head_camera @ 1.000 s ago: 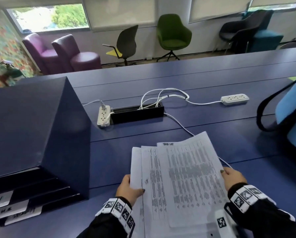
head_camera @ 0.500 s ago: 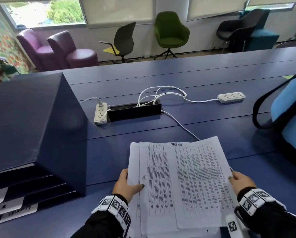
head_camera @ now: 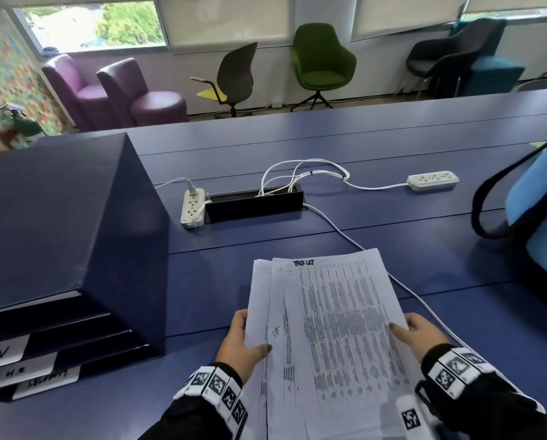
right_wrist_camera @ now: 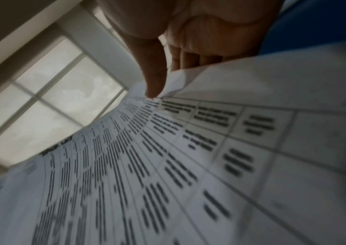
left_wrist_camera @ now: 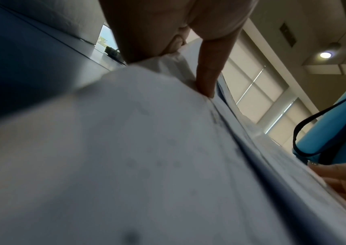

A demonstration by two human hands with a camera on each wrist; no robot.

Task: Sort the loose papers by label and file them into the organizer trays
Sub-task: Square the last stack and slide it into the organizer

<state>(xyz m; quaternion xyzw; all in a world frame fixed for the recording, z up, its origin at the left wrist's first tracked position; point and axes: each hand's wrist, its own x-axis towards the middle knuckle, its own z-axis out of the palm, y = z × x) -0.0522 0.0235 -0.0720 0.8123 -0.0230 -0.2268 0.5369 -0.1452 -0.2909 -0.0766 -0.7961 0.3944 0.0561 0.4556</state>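
Blue laminate table [head_camera: 377, 147] spans view, seams running across; chairs [head_camera: 321, 63] line far wall under blinds; dark organizer [head_camera: 59, 223] at left, labelled trays [head_camera: 27, 373] facing near edge; black cable box [head_camera: 254, 203], white power strips [head_camera: 432, 179] and cord mid-table; blue bag [head_camera: 539, 217] at right edge; bare strip between organizer and papers [head_camera: 326, 338]; left hand [head_camera: 242, 341] pinches stack's left margin, thumb on top; right hand [head_camera: 420, 335] pinches right margin, thumb over printed sheet; stack held above near edge.

An office meeting room: long dark-blue conference table [head_camera: 393, 128] with black recessed cable box [head_camera: 254, 204] and white power strips [head_camera: 432, 179], assorted upholstered chairs [head_camera: 321, 65] along blind-covered windows [head_camera: 227, 20].
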